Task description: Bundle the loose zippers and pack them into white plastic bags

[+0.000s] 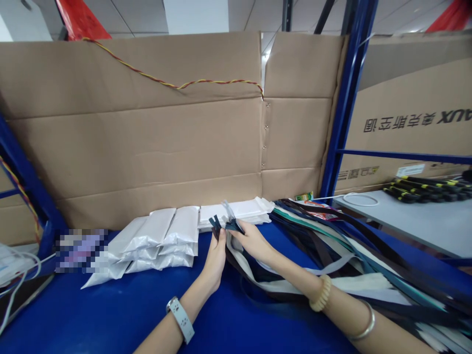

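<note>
My left hand [214, 255] and my right hand [251, 240] meet over the blue table [110, 314], both pinched on the ends of a bundle of dark and white zippers [224, 225]. The zipper tapes trail back under my right forearm. A large heap of long zippers [354, 246], black, teal and white, lies to the right of my right arm. My left wrist carries a watch [180, 317]; my right wrist carries a beaded bracelet [320, 293] and a bangle.
Several white plastic packets [158, 238] lie stacked left of my hands, more [239, 210] behind them. A cardboard wall [147, 137] backs the table. A blue rack post [344, 103] stands at right, beside a grey shelf [416, 219] with black-and-yellow tools [424, 189] and a white cable.
</note>
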### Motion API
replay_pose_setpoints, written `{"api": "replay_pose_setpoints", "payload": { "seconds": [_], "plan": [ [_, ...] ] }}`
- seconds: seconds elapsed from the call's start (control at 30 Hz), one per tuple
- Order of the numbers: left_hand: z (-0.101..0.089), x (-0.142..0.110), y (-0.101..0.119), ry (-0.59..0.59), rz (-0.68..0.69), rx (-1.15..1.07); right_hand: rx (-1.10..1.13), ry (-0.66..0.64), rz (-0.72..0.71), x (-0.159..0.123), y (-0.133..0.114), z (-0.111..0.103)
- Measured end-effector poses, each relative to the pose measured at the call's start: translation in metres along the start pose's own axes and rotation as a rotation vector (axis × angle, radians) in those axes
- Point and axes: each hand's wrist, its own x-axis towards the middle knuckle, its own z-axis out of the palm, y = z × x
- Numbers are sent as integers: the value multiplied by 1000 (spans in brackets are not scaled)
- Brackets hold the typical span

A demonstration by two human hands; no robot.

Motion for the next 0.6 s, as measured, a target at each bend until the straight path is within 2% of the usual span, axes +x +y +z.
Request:
{"api": "replay_pose_setpoints", "payload": {
  "seconds": [0.13, 0.23, 0.33, 0.4, 0.5, 0.6],
  "plan": [
    [6, -5, 3, 6, -86, -108, -330, 53, 12, -3, -5, 10],
    [9, -8, 4, 13, -133, -174, -346, 50, 62, -4, -5, 18],
    [10, -8, 4, 49, -128, -170, -168, -41, 165, -7, -6, 24],
    [11, -7, 4, 91, -83, -116, 48, -114, 259, -9, -8, 25],
    [12, -6, 7, 192, 43, 131, 416, -232, 366, -13, -14, 21],
    [12, -7, 11, 204, 170, 379, 601, -314, 435, -15, -22, 13]
  ]
}}
